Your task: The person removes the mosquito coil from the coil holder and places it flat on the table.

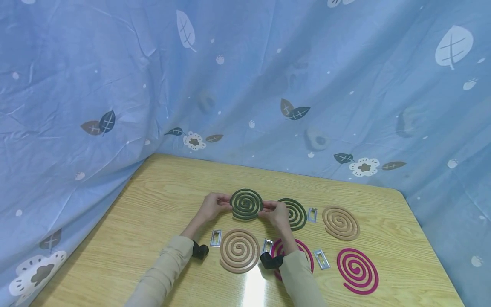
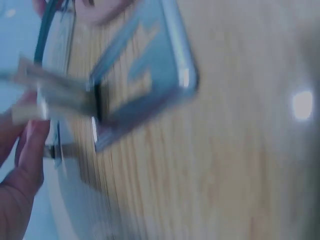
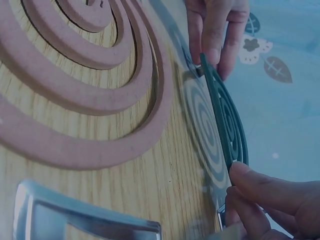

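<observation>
A dark green mosquito coil (image 1: 246, 204) is held between the two hands over the back-middle of the table. My left hand (image 1: 212, 205) pinches its left rim with thumb and fingers. On the opposite rim, my right hand (image 1: 277, 214) grips the coil the same way. The right wrist view has the coil (image 3: 227, 117) tilted and nearly edge-on, with its spiral shadow falling on the wood. A second green coil (image 1: 301, 213) lies partly hidden behind the right hand. In the left wrist view, my left hand (image 2: 25, 170) appears at the left, beside the coil's thin edge (image 2: 46, 30).
Brown coils (image 1: 239, 248) and pink coils (image 1: 357, 271) lie flat on the wooden table (image 1: 161, 192). Small silver metal stands (image 1: 212, 238) sit among them, one looming blurred in the left wrist view. My right forearm crosses another pink coil (image 1: 307, 256). Blue leaf-printed cloth (image 1: 245, 94) hangs behind.
</observation>
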`<state>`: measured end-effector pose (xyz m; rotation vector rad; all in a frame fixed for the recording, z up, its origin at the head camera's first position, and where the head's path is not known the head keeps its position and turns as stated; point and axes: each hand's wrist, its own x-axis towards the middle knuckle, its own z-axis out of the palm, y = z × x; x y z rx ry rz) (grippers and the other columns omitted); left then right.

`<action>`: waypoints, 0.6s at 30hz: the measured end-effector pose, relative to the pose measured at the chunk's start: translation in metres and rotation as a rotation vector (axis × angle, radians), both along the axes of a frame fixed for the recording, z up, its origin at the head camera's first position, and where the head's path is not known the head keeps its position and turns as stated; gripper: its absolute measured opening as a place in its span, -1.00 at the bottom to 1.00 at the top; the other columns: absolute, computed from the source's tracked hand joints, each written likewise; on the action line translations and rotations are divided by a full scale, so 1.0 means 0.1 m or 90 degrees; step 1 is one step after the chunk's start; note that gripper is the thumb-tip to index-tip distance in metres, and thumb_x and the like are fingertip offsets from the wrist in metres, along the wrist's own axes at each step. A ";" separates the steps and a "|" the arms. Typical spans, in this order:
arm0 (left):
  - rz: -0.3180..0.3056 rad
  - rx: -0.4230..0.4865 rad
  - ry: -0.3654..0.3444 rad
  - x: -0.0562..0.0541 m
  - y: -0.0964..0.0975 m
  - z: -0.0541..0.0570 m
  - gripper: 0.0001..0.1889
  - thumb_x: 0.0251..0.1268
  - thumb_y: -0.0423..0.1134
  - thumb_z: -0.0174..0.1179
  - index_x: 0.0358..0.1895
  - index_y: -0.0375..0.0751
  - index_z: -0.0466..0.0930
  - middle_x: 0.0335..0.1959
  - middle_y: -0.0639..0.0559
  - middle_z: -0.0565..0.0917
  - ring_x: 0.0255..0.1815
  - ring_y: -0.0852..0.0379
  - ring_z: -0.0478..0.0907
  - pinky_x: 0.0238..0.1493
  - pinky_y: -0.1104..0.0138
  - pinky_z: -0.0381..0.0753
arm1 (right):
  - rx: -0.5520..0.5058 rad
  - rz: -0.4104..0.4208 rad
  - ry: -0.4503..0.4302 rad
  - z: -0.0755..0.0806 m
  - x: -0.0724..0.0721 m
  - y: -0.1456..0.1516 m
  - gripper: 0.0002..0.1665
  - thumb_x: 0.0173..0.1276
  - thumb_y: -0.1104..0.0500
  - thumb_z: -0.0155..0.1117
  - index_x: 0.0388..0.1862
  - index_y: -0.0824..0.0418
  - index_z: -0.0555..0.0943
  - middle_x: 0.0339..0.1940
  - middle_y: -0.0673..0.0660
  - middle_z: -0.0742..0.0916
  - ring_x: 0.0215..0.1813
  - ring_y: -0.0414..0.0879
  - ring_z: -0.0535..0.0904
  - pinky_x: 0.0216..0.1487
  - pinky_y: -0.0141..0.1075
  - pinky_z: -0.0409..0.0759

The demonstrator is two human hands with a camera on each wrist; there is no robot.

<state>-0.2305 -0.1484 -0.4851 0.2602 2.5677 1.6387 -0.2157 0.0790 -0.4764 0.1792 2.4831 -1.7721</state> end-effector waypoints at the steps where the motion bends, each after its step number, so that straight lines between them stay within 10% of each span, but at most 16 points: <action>1: 0.005 -0.002 0.000 0.01 0.01 0.00 -0.68 0.08 -0.54 0.31 -0.06 -0.57 0.58 -0.18 -0.33 0.69 -0.20 -0.12 0.69 -0.16 0.34 0.72 | 0.003 -0.001 -0.001 0.00 0.00 0.00 -0.57 -0.02 0.53 0.44 -0.08 0.48 0.63 -0.16 0.35 0.71 -0.23 -0.04 0.68 -0.22 -0.41 0.70; 18: 0.013 -0.015 -0.001 0.05 0.02 0.05 -0.69 0.07 -0.55 0.31 -0.07 -0.62 0.57 -0.22 -0.36 0.69 -0.25 -0.13 0.70 -0.23 0.35 0.73 | 0.062 0.021 0.003 0.03 -0.02 -0.04 -0.52 -0.07 0.53 0.47 -0.08 0.49 0.63 -0.18 0.34 0.72 -0.26 0.00 0.68 -0.23 -0.32 0.72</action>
